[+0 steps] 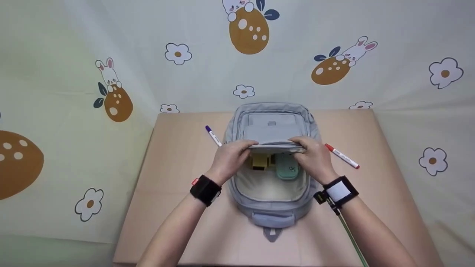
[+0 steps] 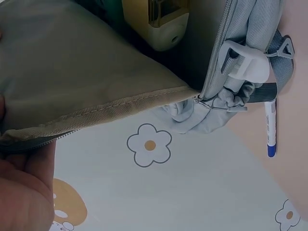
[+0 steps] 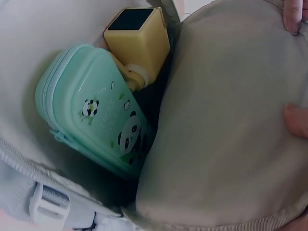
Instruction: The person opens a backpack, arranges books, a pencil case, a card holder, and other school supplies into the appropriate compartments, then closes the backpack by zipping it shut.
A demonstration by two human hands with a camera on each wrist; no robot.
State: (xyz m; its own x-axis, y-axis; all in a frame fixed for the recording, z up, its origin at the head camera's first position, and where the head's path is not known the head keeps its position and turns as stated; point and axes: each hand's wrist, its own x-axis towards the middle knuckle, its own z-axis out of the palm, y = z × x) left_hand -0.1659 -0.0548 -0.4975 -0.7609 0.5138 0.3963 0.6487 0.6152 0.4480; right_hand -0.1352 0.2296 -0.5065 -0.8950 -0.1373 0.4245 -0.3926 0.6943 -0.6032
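Observation:
A grey-blue backpack (image 1: 274,205) lies on the table, its unzipped front panel (image 1: 276,128) lifted and folded back. My left hand (image 1: 232,157) grips the panel's edge on the left, thumb and fingers on either side of the fabric. On the right, my right hand (image 1: 315,157) pinches the same edge. Inside the main compartment are a mint-green pencil case (image 3: 91,110) with panda prints and a yellow pencil sharpener (image 3: 144,45) with a dark window. In the left wrist view the sharpener (image 2: 161,29) shows a pale face with a small round hole.
A purple-capped white marker (image 1: 213,135) lies left of the backpack, and a red-capped marker (image 1: 342,156) lies to its right. White strap buckles (image 2: 248,62) sit on the bag's side. A cloth (image 1: 200,81) printed with bunnies and flowers surrounds the table (image 1: 167,207).

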